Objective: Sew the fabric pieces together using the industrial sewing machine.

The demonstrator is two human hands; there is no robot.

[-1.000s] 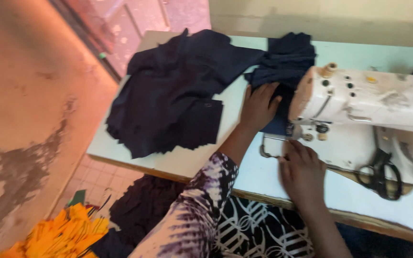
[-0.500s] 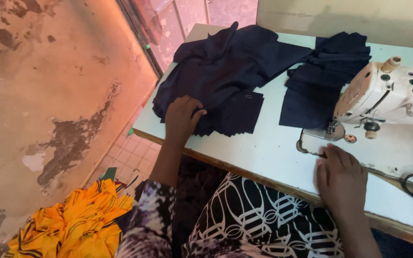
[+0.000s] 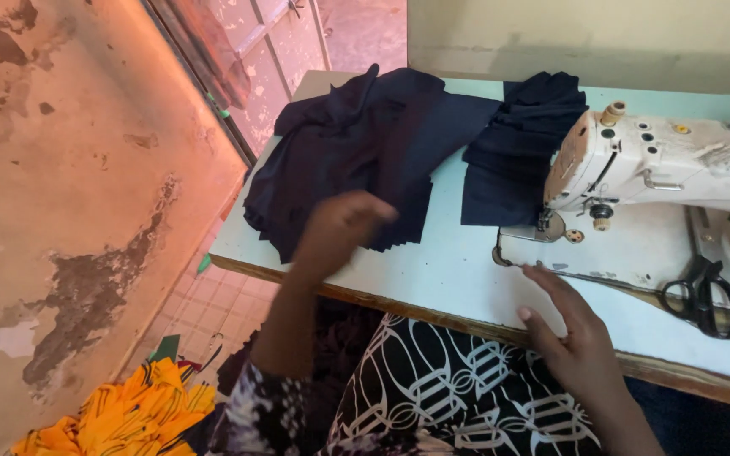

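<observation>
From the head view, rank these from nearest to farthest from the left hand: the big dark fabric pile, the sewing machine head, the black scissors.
1. Big dark fabric pile: under the left hand, at the table's left.
2. Sewing machine head: to the right, past the smaller dark stack.
3. Black scissors: far right, on the machine's base.

Matt dark cloth pile (image 3: 365, 152), smooth pale tabletop (image 3: 449, 270), probably enamelled metal sewing machine (image 3: 669, 160)

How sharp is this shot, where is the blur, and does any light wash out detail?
Head view: the left hand is smeared by motion blur over the dark fabric pile; the right hand, scissors and sewing machine look sharper; daylight from the doorway casts a warm orange tint on the wall; the dark cloth folds lose detail in shadow.
</observation>
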